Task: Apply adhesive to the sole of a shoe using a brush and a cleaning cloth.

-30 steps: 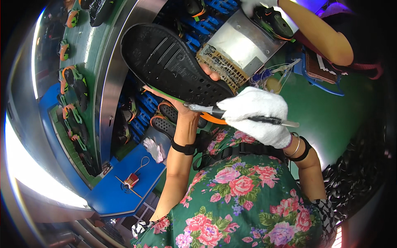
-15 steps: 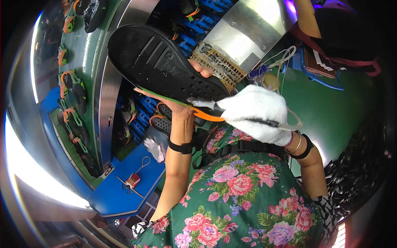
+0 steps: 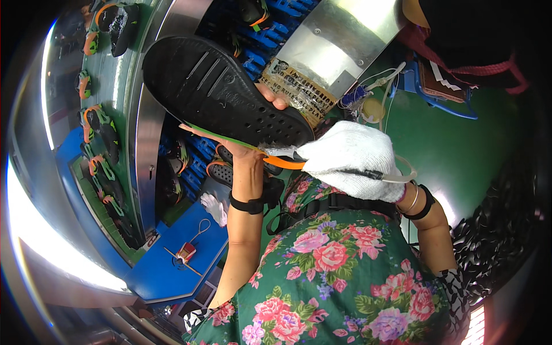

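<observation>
Bare, my left hand (image 3: 238, 150) is wrapped round a shoe part with a large black sole (image 3: 224, 92). Its fingertips show over the far edge, and the thumb side lies under the green rim. The sole is tilted, with its grooved, wider end up and left and its end with small holes near my right hand. In a white knit glove, my right hand (image 3: 351, 155) grips a slim tool with a pale, wrapped-looking tip (image 3: 280, 152), a dark body and a clear tube behind. That tip touches the sole's near edge, just above an orange strap (image 3: 283, 163).
A conveyor (image 3: 118, 63) with shoe parts runs along the left. Blue racks (image 3: 282, 29) stand behind the sole. On a blue table (image 3: 167, 270) lie a pale glove (image 3: 214, 208) and a small red item (image 3: 185, 253). Many black pieces (image 3: 489, 253) are heaped at right.
The shoe part and both my hands have shifted slightly left. The tool's tip stays against the sole's near edge, and both grips are kept.
</observation>
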The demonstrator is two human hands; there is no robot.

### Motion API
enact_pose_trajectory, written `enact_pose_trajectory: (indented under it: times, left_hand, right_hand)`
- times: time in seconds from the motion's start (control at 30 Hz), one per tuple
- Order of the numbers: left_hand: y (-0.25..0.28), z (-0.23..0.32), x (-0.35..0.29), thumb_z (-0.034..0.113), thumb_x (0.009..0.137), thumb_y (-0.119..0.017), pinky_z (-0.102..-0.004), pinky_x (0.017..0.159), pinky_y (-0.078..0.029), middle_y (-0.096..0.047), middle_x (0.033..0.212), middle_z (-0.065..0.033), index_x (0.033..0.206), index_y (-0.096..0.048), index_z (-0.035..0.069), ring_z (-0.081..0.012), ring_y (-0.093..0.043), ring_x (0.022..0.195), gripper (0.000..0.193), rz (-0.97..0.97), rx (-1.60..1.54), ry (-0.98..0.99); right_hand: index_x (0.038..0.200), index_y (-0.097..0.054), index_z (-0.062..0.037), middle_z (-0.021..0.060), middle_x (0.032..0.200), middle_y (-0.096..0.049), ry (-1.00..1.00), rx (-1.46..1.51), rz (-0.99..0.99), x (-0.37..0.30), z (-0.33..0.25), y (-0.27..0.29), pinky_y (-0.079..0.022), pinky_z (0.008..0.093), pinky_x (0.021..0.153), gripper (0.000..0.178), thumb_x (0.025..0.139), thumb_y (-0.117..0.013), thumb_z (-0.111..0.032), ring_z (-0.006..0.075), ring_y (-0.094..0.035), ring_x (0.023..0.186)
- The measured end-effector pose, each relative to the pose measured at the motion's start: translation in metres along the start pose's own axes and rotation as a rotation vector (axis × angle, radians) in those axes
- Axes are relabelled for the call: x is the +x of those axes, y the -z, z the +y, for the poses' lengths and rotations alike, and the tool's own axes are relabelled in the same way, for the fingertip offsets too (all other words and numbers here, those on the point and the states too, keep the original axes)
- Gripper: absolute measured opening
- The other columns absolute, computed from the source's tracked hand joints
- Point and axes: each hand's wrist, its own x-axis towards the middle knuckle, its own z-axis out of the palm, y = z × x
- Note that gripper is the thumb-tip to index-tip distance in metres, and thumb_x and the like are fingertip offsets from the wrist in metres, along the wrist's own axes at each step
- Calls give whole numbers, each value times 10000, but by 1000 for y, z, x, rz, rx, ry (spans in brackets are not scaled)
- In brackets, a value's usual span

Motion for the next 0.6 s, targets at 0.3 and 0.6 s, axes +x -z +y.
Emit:
enact_pose_trajectory:
  times: [0.3,0.6]
  left_hand:
    - [-5,6,4,969,747,-440,-434,861,-470,-632,1049,-143,1249,-588,11,-276,-646,922,1092,-134,147,29]
    - [-8,7,10,969,739,-462,-434,850,-469,-632,1036,-134,1197,-586,5,-263,-655,912,1074,-138,168,51]
  right_hand:
    - [927,-790,-45,110,995,-781,-96,92,-1,0,5,6,-569,357,738,146,781,-796,-32,245,-725,832]
    - [927,-788,-51,114,1002,-783,-78,65,-7,-1,7,8,-565,365,742,174,756,-813,-29,263,-725,833]
